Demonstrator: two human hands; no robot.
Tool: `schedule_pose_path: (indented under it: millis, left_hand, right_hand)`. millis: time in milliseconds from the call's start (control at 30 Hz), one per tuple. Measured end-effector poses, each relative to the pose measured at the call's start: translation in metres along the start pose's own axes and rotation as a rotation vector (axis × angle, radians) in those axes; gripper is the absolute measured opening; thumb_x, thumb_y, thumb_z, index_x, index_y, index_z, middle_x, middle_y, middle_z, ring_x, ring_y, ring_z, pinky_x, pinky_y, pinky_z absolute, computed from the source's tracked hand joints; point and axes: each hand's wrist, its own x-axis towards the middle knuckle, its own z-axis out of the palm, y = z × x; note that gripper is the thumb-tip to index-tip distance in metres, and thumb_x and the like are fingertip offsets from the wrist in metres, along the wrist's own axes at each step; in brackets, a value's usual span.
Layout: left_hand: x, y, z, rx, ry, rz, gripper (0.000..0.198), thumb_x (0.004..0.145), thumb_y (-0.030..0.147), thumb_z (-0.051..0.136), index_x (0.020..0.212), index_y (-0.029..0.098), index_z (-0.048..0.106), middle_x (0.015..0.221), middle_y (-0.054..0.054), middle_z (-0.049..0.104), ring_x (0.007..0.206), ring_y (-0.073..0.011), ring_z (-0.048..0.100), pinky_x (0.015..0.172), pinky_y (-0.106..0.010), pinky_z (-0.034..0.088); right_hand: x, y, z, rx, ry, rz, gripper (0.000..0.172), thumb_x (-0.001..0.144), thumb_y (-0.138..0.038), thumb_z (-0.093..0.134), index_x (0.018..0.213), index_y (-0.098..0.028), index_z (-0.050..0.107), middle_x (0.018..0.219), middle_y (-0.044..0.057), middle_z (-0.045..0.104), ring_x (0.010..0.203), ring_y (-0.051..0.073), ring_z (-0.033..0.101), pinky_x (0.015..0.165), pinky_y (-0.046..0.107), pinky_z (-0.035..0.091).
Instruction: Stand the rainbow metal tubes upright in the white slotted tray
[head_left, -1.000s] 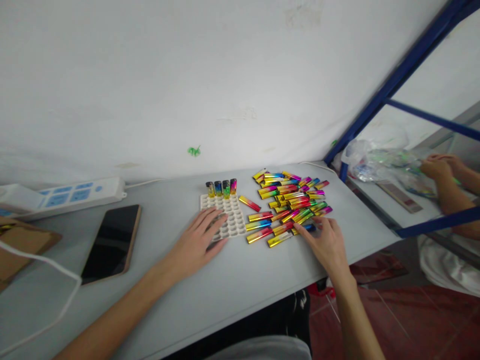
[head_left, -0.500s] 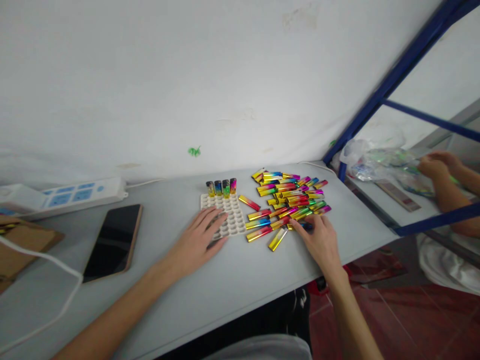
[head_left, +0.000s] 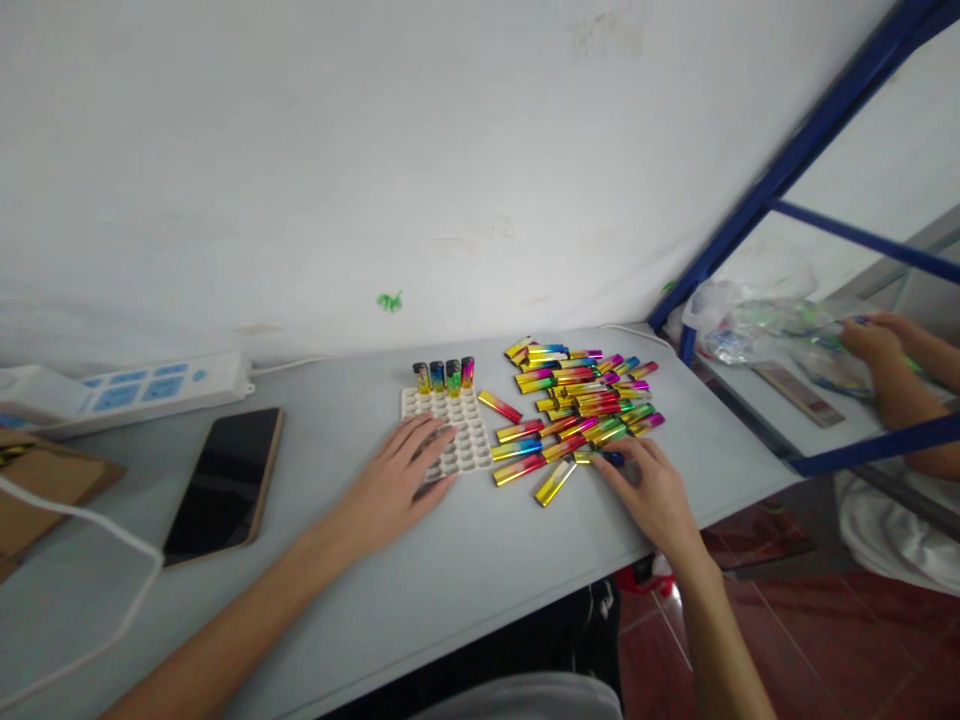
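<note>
My left hand lies with its fingers stretched over the near left part of a white tray full of small holes. Several shiny lighter casings stand upright along the tray's far edge, dark at the top. To the right, a loose pile of metallic lighter casings in gold, red, blue, green and purple lies on the table. At the pile's near side, my right hand has thumb and fingers closed around a gold and blue lighter casing, partly hidden by the fingers. A gold and silver casing lies beside it.
A phone, a white power strip, a cable and a piece of cardboard lie at left. A blue metal frame stands at right. Beyond it, another person's hands are near clear plastic bags.
My right hand has shifted slightly right and nearer to me, and more of the gold and blue lighter casing shows at its fingertips. My left hand stays on the tray.
</note>
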Motion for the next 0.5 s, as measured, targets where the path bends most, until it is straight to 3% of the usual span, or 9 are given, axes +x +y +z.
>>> schedule_pose_path:
  millis: [167,333,500]
  left_hand:
    - [0.0,0.0,-0.001,0.001,-0.013,0.003,0.051,0.105,0.04,0.055,0.152,0.02,0.053,0.154,-0.016,0.055,0.149,-0.0341,0.046,0.127,-0.059,0.039]
    - [0.0,0.001,-0.002,-0.023,-0.009,-0.005,0.051,0.105,0.039,0.056,0.153,0.022,0.053,0.154,-0.015,0.056,0.149,-0.0348,0.046,0.126,-0.06,0.039]
    - [0.0,0.001,-0.002,-0.036,-0.005,-0.005,0.052,0.104,0.038,0.058,0.152,0.021,0.054,0.154,-0.016,0.056,0.149,-0.035,0.046,0.127,-0.059,0.039]
  right_hand:
    - [0.022,-0.005,-0.003,0.011,0.069,-0.055,0.04,0.101,-0.057,0.06,0.104,-0.021,0.075,0.109,0.013,0.071,0.1,0.029,0.069,0.092,0.045,0.058]
    - [0.049,-0.013,-0.001,0.106,-0.049,-0.244,0.024,0.102,-0.042,0.063,0.105,-0.022,0.076,0.107,0.011,0.074,0.101,0.028,0.071,0.091,0.044,0.058]
    - [0.063,-0.034,0.006,0.144,-0.21,-0.304,0.014,0.1,-0.031,0.067,0.106,-0.025,0.078,0.109,0.009,0.075,0.103,0.027,0.071,0.092,0.041,0.058]
